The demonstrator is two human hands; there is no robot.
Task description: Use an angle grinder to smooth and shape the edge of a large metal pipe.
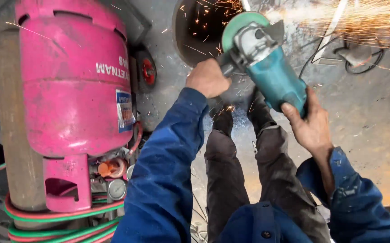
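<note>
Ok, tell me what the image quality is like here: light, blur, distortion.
Head view: even daylight, soft shadows. The sparks smear into bright orange streaks, nearly blown out top right. The angle grinder and both hands, left hand and right hand, stay fairly sharp. Wide-lens distortion bows the pink gas cylinder.
</note>
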